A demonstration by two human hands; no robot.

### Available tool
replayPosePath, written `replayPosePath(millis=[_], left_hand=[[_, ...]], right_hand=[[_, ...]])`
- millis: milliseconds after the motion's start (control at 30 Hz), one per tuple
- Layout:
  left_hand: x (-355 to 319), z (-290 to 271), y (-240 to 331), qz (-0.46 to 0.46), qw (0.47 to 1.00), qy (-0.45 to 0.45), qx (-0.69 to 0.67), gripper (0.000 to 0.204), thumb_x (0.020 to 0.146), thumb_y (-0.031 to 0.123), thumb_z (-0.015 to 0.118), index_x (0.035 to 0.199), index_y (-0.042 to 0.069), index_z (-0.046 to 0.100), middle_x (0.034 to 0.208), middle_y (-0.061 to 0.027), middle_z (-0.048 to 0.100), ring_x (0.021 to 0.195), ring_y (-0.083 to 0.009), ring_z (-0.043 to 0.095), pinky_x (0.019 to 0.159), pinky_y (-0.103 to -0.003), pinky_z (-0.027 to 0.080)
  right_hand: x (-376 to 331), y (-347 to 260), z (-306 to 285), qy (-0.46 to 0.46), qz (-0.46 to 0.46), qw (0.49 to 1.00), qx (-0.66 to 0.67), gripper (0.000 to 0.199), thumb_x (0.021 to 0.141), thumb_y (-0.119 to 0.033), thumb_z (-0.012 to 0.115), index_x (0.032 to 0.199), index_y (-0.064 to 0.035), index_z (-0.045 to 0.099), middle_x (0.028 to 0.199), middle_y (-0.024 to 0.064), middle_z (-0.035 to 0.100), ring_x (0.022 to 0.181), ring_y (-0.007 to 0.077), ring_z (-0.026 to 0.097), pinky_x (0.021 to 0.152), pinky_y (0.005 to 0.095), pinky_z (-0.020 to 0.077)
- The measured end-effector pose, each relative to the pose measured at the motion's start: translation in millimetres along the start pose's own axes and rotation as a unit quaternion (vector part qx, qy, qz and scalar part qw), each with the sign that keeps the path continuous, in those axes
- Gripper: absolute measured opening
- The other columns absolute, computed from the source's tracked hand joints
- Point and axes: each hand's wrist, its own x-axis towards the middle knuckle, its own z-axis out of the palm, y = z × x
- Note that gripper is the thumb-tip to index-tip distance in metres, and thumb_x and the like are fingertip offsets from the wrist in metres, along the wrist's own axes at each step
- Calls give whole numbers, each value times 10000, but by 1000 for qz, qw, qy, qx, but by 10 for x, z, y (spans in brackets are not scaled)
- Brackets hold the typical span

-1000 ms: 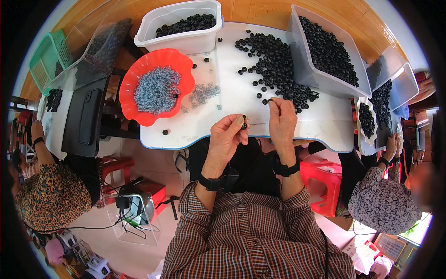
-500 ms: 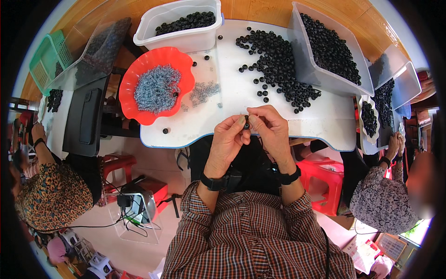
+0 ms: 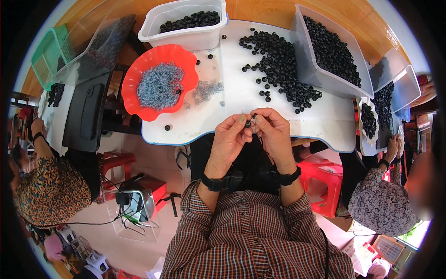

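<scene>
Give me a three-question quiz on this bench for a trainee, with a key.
1. Which container holds the translucent blue-grey pieces: (a) white tub, (b) red scalloped bowl, (c) green basket?
2. True or false: the left hand and right hand are held wide apart.
3. Fill in: the loose pile of round black pieces lies mostly to the ____ of the translucent bin.

Key: 1. b; 2. False, they are close together; 3. left.

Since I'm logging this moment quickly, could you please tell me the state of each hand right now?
Left hand: closed, pinching a black bead.
Right hand: closed, apparently pinching a second bead.
</scene>
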Motion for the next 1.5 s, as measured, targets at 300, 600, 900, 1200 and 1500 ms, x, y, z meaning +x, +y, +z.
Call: replayPosePath(millis=[300, 600, 900, 1200, 1500], left_hand=[[-44, 45, 50, 1, 999, -33, -31, 220, 982, 123, 565, 1118, -38, 631, 971, -94, 656, 829, -136, 654, 742, -254, 591], [-67, 75, 21, 11, 999, -33, 8, 214, 973, 89, 569, 1139, -32, 630, 958, -107, 690, 800, -149, 690, 733, -281, 602], [-72, 37, -12, 42, 997, 10, 61, 219, 970, 103, 588, 1137, -33, 629, 910, -93, 683, 765, -143, 671, 699, -282, 599], [-81, 48, 4, 60, 991, 38, 112, 188, 953, 75, 611, 1096, -41, 648, 877, -82, 676, 723, -114, 640, 652, -237, 570], [-66, 1, 1, 46, 994, 31, 97, 207, 965, 88, 592, 1117, -45, 640, 914, -88, 679, 746, -125, 652, 671, -246, 575]], right_hand=[[-22, -21, -31, -8, 40, 988, 147, 192, 948, -122, 629, 1097, -4, 660, 860, -4, 652, 704, 48, 545, 632, 186, 435], [-50, 8, 33, 12, 24, 996, 79, 171, 948, -108, 629, 1097, -33, 669, 873, -14, 650, 732, 39, 573, 637, 173, 464], [-54, 4, 123, 42, -103, 986, -125, 157, 922, -16, 625, 1069, 14, 671, 919, 32, 625, 769, 72, 610, 677, 202, 504], [-61, -77, 154, 37, -152, 948, -278, 175, 895, -7, 646, 1066, 1, 687, 890, 67, 637, 734, 95, 626, 653, 209, 503], [-74, 8, 86, 27, -28, 994, -102, 175, 921, -18, 626, 1091, 9, 661, 937, 48, 680, 787, 87, 650, 687, 216, 536]])
